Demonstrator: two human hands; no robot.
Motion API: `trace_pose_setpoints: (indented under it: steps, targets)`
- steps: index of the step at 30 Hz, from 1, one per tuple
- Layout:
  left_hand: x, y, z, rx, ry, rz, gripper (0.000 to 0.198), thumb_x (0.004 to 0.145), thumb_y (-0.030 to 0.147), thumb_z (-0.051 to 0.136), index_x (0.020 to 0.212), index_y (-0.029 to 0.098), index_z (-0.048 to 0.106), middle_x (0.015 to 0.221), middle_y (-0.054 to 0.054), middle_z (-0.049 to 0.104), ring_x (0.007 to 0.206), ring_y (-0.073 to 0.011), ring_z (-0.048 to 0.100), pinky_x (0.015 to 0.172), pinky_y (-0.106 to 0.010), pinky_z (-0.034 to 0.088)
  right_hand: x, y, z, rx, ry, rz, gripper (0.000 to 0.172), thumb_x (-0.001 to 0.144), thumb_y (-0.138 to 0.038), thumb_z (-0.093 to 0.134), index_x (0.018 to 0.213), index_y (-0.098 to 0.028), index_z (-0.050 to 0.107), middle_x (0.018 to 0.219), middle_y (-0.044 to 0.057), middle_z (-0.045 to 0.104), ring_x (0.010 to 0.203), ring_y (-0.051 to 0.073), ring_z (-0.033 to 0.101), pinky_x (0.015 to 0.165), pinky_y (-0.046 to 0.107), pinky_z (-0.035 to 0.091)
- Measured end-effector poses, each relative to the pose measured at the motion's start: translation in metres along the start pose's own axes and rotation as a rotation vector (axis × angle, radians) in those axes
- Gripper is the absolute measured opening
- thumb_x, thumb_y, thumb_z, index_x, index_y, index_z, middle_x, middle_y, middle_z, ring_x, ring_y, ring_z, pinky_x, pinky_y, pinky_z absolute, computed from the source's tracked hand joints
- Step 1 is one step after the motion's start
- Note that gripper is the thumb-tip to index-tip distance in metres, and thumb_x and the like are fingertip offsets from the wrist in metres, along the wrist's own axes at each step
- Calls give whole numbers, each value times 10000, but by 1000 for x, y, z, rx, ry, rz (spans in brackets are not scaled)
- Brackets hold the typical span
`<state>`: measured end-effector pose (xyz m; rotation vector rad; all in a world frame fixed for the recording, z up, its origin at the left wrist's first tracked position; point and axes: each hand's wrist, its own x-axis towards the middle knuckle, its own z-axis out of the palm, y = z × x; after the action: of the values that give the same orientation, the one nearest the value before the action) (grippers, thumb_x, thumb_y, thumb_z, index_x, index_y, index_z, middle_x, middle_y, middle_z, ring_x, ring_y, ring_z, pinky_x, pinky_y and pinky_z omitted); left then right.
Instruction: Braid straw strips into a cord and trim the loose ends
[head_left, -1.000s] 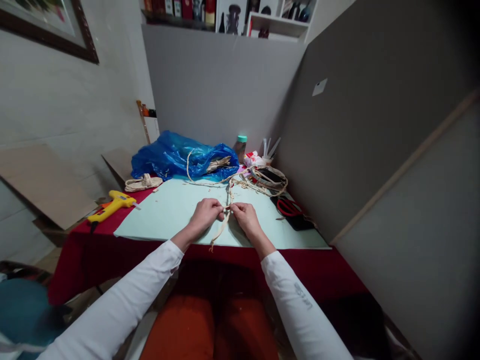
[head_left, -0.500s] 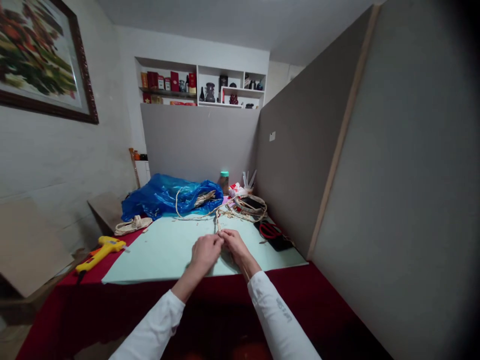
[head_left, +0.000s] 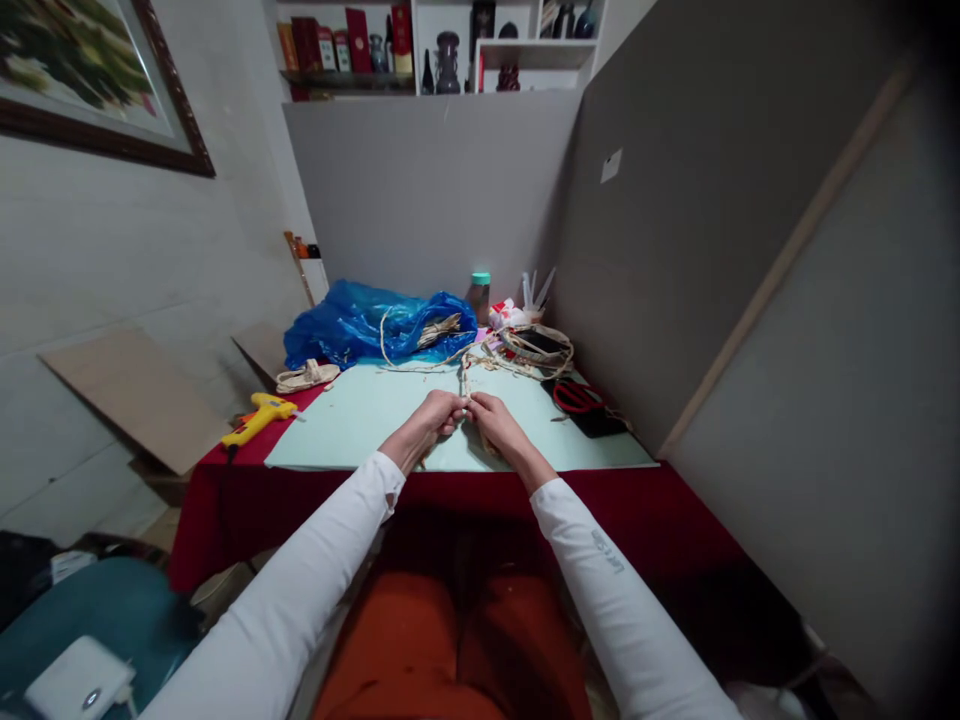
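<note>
A pale braided straw cord [head_left: 464, 377] runs from the far coil toward me over the light green mat [head_left: 352, 420]. Both hands pinch its near end: my left hand [head_left: 437, 418] from the left, my right hand [head_left: 496, 424] from the right, fingertips almost touching. Some loose strands hang beneath the hands, mostly hidden by them. Farther off, the rest of the braid lies in a loose coil [head_left: 551, 350]. Dry straw [head_left: 439, 328] pokes out of the mouth of a blue plastic bag [head_left: 352, 320].
On the left are a yellow glue gun [head_left: 259, 418] and a woven straw sandal [head_left: 307, 375]. Red-handled scissors [head_left: 577, 396] rest on a dark item at the right. A green-lidded jar [head_left: 478, 292] stands behind. A grey partition [head_left: 675, 220] borders the right side.
The view has tilted down, bringing my legs and a chair at the lower left into sight. Both hands remain together at the braid's near end, with fingers slightly shifted.
</note>
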<state>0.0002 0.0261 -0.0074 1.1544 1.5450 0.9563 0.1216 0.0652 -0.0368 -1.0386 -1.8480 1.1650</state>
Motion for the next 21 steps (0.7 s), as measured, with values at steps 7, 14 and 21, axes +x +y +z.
trace_pose_setpoints:
  steps: [7, 14, 21]
  targets:
    - [-3, -7, 1, -36, 31, -37, 362, 907, 328, 589, 1212, 134, 569, 1208, -117, 596, 1021, -226, 616, 853, -426, 537, -20, -3, -1, -253, 200, -28, 242, 914, -350, 580, 1019, -143, 649, 1023, 73, 664, 927, 190, 626, 846, 383, 502]
    - [1, -12, 6, -76, 76, -14, 369, 899, 321, 599, 1227, 154, 570, 1253, -109, 580, 1035, -230, 609, 838, -420, 541, -27, -6, -4, -265, 299, -125, 251, 824, -317, 535, 743, -150, 705, 674, 41, 679, 661, 156, 583, 638, 247, 396]
    - [1, -19, 0, -183, 82, 33, 363, 912, 332, 582, 1223, 145, 562, 1219, -112, 591, 1031, -228, 612, 860, -436, 534, -38, -20, 7, -323, 184, -293, 201, 804, -237, 541, 742, -171, 720, 646, 26, 664, 600, 135, 531, 625, 245, 344]
